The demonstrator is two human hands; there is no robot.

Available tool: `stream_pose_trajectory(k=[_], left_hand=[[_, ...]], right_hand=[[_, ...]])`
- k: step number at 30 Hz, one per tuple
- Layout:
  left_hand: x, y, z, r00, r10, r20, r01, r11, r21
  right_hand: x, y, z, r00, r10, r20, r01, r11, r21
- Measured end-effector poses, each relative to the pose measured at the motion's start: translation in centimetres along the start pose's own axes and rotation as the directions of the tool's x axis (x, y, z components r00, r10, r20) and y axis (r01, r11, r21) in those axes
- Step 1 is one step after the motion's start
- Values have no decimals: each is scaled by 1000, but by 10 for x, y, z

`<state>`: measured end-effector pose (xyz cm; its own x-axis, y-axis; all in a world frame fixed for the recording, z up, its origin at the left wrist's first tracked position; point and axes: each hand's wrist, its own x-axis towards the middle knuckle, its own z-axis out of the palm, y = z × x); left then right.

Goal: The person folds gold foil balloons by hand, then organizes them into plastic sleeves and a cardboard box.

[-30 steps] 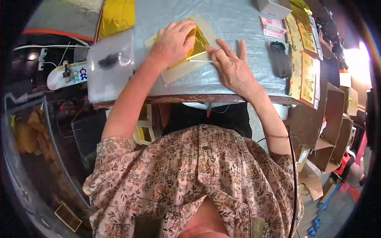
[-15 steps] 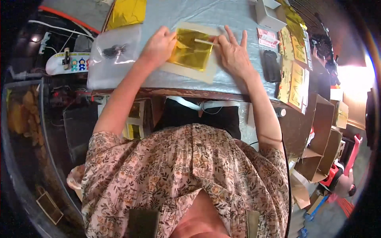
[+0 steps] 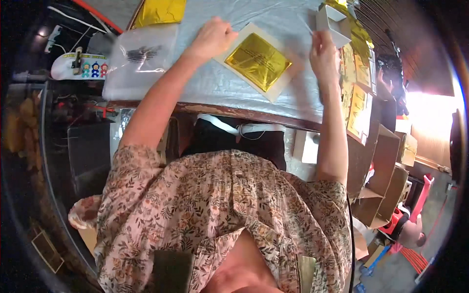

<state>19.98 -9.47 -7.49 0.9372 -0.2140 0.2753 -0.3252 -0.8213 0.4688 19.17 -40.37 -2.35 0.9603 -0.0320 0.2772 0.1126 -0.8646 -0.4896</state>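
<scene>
A square gold foil sheet (image 3: 257,61) lies on a cream backing card (image 3: 283,84) on the grey, plastic-covered table (image 3: 205,85). My left hand (image 3: 215,36) rests with curled fingers on the card's far left corner. My right hand (image 3: 322,51) is lifted just right of the card, below a small white box (image 3: 332,19). Its fingers are pinched on a thin pale strip (image 3: 306,24), which is blurred.
A clear plastic bag (image 3: 139,53) with a dark item lies at the table's left. A gold packet (image 3: 159,10) sits at the far edge. Several gold sheets (image 3: 359,83) line the right side. Cardboard boxes (image 3: 386,166) stand at the right, on the floor.
My right hand has risen off the gold sheet and moved right toward the white box, taking the thin strip with it. My left hand stays at the card's corner.
</scene>
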Motion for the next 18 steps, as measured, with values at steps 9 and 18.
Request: stream_pose_trajectory(k=[9, 18], left_hand=[[42, 2, 20, 991, -77, 110, 65, 992, 106], [-22, -19, 18, 933, -331, 141, 301, 503, -810]], right_hand=[[-33, 50, 14, 923, -384, 19, 266, 603, -752], [-74, -6, 22, 987, 50, -150, 9, 931, 366]])
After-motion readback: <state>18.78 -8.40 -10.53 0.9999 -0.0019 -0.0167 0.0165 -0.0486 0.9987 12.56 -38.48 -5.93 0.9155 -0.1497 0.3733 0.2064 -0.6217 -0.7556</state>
